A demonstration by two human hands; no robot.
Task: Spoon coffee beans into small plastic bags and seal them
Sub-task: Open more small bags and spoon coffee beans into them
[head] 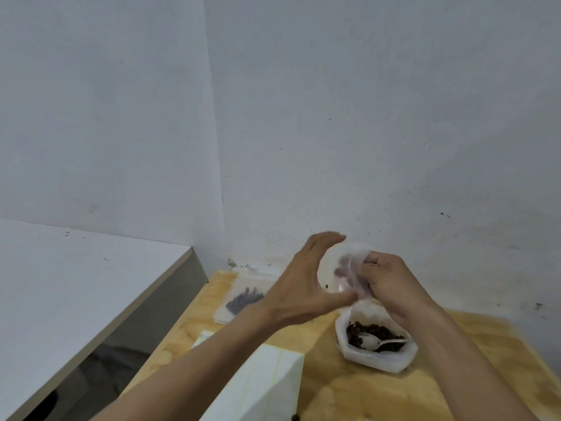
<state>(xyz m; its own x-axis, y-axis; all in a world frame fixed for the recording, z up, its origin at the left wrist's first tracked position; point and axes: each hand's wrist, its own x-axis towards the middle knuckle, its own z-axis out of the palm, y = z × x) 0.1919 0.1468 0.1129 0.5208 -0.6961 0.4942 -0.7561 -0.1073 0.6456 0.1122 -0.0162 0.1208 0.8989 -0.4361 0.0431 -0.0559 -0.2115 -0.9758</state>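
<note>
A small clear plastic bag [346, 270] is held in the air above the wooden table [455, 375], blurred by motion. My left hand [306, 284] pinches its lower left side between thumb and fingers. My right hand [385, 281] grips its right edge. Below them stands a white container [376, 357] of dark coffee beans [385, 331] with a metal spoon [375, 341] lying in it. A filled bag of beans [243, 299] lies flat at the table's far left corner.
A white folded sheet or box [264, 387] stands at the table's near side under my left forearm. One loose bean [296, 417] lies by it. A white counter [76, 284] runs along the left, and the wall is close behind the table.
</note>
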